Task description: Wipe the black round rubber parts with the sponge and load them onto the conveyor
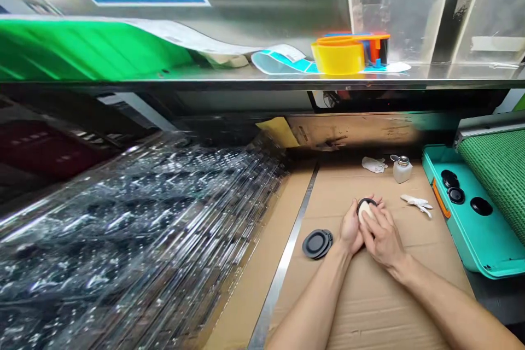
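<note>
Both my hands meet over the cardboard-covered bench (369,295). My left hand (350,229) is curled round a small round black part (363,205), holding it from the left and below. My right hand (383,238) has its fingers together and presses a small pale cloth or pad (366,213) against the face of that part. A short stack of similar black round parts (317,244) lies on the cardboard just left of my left hand.
A tall slanted stack of clear plastic trays (135,246) fills the left. At right stands a teal tray (484,240) with three black round parts (455,194) beside a green conveyor belt (498,175). A small dispenser bottle (402,168) and white rags (416,203) lie behind my hands. Tape rolls (340,54) sit on the upper shelf.
</note>
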`<state>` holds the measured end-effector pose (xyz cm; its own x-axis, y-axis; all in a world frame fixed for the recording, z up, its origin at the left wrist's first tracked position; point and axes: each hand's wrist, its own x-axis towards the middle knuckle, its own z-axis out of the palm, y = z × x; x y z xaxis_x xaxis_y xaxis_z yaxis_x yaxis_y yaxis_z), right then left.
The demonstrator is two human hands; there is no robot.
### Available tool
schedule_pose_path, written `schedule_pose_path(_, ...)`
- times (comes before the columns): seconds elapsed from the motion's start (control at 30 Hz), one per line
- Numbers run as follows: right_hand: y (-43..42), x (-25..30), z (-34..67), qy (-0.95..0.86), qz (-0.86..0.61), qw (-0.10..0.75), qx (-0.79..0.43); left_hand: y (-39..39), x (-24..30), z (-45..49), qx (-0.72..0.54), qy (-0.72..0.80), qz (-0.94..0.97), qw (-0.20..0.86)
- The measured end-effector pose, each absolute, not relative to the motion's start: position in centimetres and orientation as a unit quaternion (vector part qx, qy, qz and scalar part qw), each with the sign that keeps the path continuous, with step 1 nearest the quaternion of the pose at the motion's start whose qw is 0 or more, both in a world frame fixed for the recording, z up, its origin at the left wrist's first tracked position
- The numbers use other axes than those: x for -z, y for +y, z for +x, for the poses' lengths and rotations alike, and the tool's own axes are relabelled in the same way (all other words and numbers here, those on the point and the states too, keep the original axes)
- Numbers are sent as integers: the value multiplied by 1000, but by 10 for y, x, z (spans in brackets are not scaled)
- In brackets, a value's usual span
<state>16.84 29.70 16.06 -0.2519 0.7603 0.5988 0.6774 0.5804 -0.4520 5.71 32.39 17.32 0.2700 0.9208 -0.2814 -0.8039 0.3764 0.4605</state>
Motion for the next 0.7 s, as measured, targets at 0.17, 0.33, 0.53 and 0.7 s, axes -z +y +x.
schedule_pose_path(0.17,312,-169,171,-786,-477,393,-22,328,-175,60,-533,229,86,810)
schedule_pose_path(0.33,312,-176,167,-775,-517,364,-13,332,-174,60,-531,219,77,815)
schedule_pose_path(0.53,321,-175,167,-789,-496,361,-45,335,-174,55,-540,217,77,809)
schedule_pose_path(0.7,335,-181,184,-727,-541,408,-111,337,-173,55,-564,216,78,793)
